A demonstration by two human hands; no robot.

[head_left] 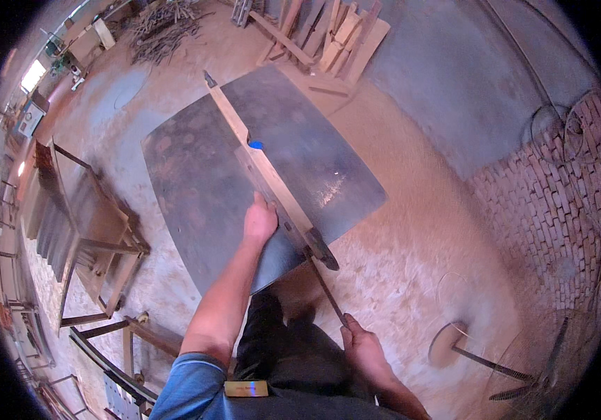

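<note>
A large dark sheet [195,161] lies before me. Across it, slanting from far left to near right, runs a long wooden bar [283,189] with dark metal ends and a blue round spot near its middle. A flat greyish strip [248,166] lies along the bar's left side. My left hand [261,220] is closed at this strip, its fingers curled at the edge beside the bar. My right hand [363,343] is wrapped round a thin dark rod [326,285], near my right leg. The rod's far end meets the bar's near end; how they join is too small to tell.
A metal-framed stand [80,241] with stacked sheets is to the left. Wooden boards [346,42] lean together at the far side, near a pile of sticks [164,31]. A brick stack [545,210] and a pedestal fan's round base [447,343] are on the right.
</note>
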